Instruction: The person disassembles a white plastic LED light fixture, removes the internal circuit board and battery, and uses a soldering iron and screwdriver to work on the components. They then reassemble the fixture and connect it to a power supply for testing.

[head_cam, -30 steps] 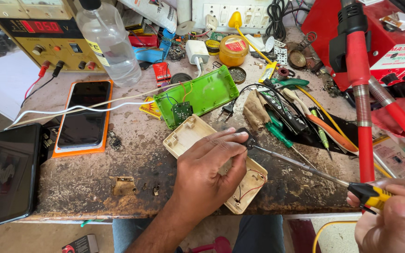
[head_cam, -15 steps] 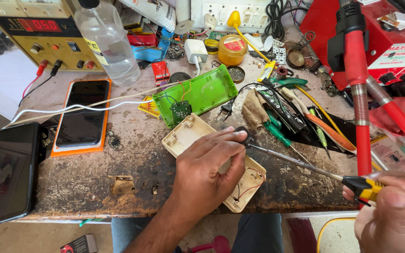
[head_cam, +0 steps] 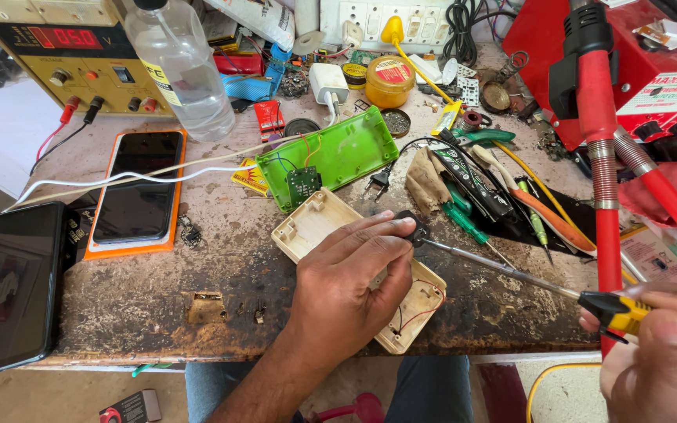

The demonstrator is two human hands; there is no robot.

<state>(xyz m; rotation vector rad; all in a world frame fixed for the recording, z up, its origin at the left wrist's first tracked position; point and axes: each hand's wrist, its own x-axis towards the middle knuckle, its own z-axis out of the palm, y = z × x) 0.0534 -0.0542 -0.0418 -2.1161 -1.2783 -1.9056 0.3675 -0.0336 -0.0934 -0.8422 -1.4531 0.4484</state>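
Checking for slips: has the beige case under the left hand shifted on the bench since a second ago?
No. The beige case keeps its place beside the green case, with the left hand resting on it.

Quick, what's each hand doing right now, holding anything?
Left hand: pressed on the beige plastic case, fingertips pinching a small black part.
Right hand: closed around the yellow-handled soldering iron.
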